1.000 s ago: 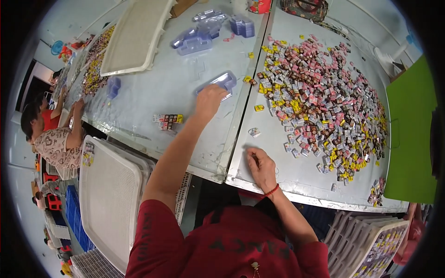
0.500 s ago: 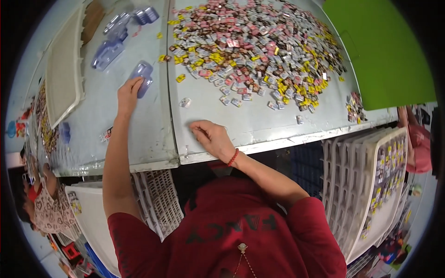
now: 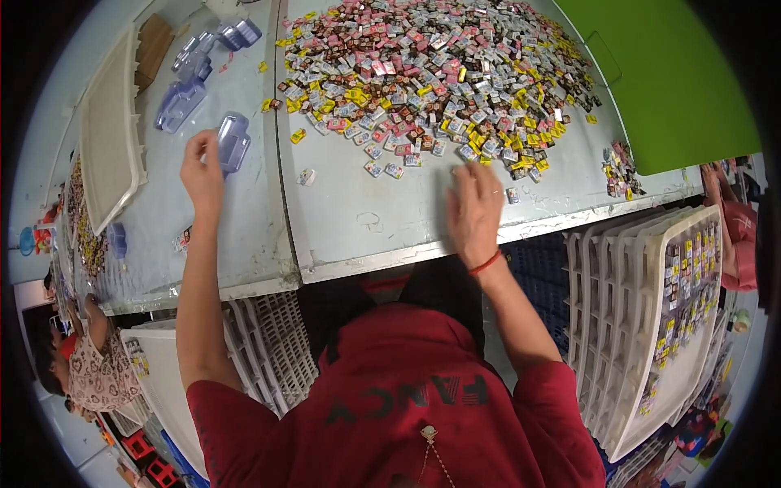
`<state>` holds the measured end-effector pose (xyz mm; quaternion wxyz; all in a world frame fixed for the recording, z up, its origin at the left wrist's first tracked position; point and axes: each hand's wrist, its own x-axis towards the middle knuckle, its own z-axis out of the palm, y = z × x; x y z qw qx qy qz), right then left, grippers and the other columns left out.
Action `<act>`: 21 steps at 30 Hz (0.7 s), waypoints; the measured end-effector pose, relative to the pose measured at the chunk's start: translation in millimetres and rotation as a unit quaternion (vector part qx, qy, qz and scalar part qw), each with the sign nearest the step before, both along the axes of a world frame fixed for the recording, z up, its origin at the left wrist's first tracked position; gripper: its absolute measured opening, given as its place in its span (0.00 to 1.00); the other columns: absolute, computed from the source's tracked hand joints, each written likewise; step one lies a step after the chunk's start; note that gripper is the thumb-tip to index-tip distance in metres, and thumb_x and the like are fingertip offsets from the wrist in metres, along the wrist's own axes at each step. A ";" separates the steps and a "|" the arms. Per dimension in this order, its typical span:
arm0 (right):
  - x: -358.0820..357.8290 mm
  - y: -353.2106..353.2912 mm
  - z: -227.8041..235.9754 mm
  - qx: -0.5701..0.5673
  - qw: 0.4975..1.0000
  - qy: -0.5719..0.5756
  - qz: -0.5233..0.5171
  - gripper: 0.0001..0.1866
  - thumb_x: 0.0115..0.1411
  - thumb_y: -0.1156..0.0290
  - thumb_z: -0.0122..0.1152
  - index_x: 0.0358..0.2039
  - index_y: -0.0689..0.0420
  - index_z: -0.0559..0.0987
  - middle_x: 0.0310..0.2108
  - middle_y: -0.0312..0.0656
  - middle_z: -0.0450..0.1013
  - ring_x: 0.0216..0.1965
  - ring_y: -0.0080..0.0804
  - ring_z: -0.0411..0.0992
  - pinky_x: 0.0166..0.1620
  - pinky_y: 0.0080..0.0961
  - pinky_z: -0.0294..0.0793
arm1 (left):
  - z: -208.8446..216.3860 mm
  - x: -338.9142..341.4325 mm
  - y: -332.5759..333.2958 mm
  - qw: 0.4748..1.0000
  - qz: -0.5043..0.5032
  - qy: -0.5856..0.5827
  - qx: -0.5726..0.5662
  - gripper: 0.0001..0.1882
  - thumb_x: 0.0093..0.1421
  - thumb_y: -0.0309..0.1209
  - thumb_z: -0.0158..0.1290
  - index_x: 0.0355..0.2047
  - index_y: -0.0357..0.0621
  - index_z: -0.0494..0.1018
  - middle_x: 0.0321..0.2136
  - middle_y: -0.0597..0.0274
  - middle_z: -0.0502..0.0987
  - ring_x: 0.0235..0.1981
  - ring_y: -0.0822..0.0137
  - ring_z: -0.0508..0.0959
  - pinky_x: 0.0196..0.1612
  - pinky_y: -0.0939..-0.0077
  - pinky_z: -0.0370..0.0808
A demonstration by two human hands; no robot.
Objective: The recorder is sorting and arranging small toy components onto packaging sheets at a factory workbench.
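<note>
My left hand (image 3: 202, 175) is beside a clear bluish plastic tray (image 3: 233, 142) lying on the table, its bent fingers at the tray's left edge and seemingly not gripping it. At the front of a large pile of small wrapped pieces that look like sweets (image 3: 439, 89), my right hand (image 3: 476, 213) reaches with fingers stretched out and somewhat blurred. Its fingertips come up to the nearest pieces; nothing shows in its grasp. The wrappers are pink, silver, yellow and brown. More bluish plastic trays (image 3: 181, 104) lie farther back on the left.
A seam divides the metal table (image 3: 342, 215). A white shallow tray (image 3: 110, 134) leans at far left; a green panel (image 3: 675, 81) stands at right. Stacked white crates (image 3: 606, 301) are below the right edge. Other people are at both sides.
My left hand has drawn left off the plastic tray, which now lies slightly farther left in view. My right hand has swung right and forward to the pile, its fingers straightening.
</note>
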<state>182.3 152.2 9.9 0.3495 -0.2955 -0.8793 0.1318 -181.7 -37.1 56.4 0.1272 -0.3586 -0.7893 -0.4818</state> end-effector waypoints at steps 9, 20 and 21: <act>-6.5 -1.3 -17.6 -0.016 0.997 -0.067 0.032 0.23 0.59 0.74 0.56 0.53 0.68 0.66 0.57 0.58 0.62 0.59 0.56 0.61 0.58 0.44 0.61 | -45.3 207.2 17.0 0.905 -0.342 0.207 -0.144 0.10 0.50 0.26 0.59 0.34 0.39 0.74 0.39 0.58 0.74 0.43 0.57 0.74 0.47 0.65 0.72; 16.2 16.4 -19.0 -0.056 0.990 0.127 -0.036 0.15 0.57 0.83 0.49 0.46 0.66 0.73 0.43 0.55 0.72 0.45 0.52 0.71 0.51 0.36 0.69 | -29.8 212.0 109.6 0.937 -0.301 0.124 -0.130 0.14 0.50 0.26 0.59 0.38 0.38 0.74 0.39 0.53 0.74 0.41 0.52 0.73 0.45 0.63 0.72; 12.1 15.0 -44.0 -0.045 0.992 0.092 -0.080 0.16 0.53 0.84 0.51 0.44 0.66 0.74 0.41 0.56 0.72 0.45 0.53 0.70 0.50 0.40 0.70 | -37.9 216.0 113.0 0.941 -0.295 0.108 -0.129 0.12 0.52 0.25 0.58 0.38 0.39 0.74 0.39 0.51 0.74 0.42 0.50 0.73 0.46 0.61 0.72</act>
